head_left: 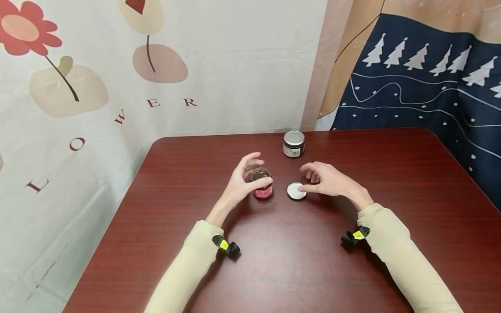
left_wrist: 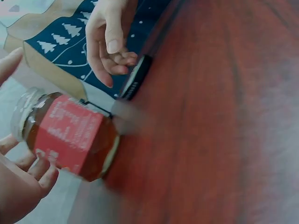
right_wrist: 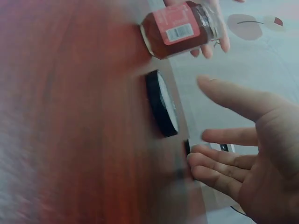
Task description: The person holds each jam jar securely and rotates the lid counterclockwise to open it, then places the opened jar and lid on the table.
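Note:
An uncapped glass jar [head_left: 263, 193] with a red label and reddish-brown contents stands upright on the table. My left hand [head_left: 237, 184] is spread around it, thumb on the near side and fingers behind. In the left wrist view that thumb stands off the jar [left_wrist: 70, 133], while the fingertips are right at its side. Just right of the jar lies a round black-rimmed lid [head_left: 296, 191], its white inside facing up. Over the lid's right edge hovers my right hand [head_left: 332, 180], fingers relaxed and nothing in them; the right wrist view shows a gap to the lid [right_wrist: 162, 103].
A second jar [head_left: 293, 145], dark with a silvery lid and a barcode label, stands near the back edge of the reddish-brown table [head_left: 282, 269]. Behind the table hang a pale printed cloth [head_left: 242, 65] and a navy cloth [head_left: 422, 95] with white trees.

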A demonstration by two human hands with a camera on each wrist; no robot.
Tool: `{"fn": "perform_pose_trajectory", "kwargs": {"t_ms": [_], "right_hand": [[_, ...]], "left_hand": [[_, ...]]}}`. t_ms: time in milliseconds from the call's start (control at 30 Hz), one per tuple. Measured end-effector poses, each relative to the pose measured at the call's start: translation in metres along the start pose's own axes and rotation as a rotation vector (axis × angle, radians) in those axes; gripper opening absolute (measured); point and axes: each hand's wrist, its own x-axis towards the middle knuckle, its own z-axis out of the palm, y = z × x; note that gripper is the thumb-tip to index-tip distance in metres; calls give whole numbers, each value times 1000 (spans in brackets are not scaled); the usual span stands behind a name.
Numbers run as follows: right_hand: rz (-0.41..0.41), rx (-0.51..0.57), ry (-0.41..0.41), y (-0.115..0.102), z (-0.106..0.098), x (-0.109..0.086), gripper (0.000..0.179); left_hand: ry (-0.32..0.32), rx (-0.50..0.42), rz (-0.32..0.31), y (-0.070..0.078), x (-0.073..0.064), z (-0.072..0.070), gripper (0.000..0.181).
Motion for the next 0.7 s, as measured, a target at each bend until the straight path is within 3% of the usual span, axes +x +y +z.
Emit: {"fn": "perform_pose_trajectory", "kwargs": {"t_ms": [200, 400, 700], "right_hand": [[45, 17, 62, 0, -14, 7, 65], [77, 13, 130, 5, -24, 18, 68], [87, 7, 155, 9, -33, 38, 71]], "left_hand": [[35, -81, 65, 5, 9, -12, 66], [51, -84, 44, 6, 22, -21, 56], [53, -51, 4, -5, 42, -29, 49]]}}
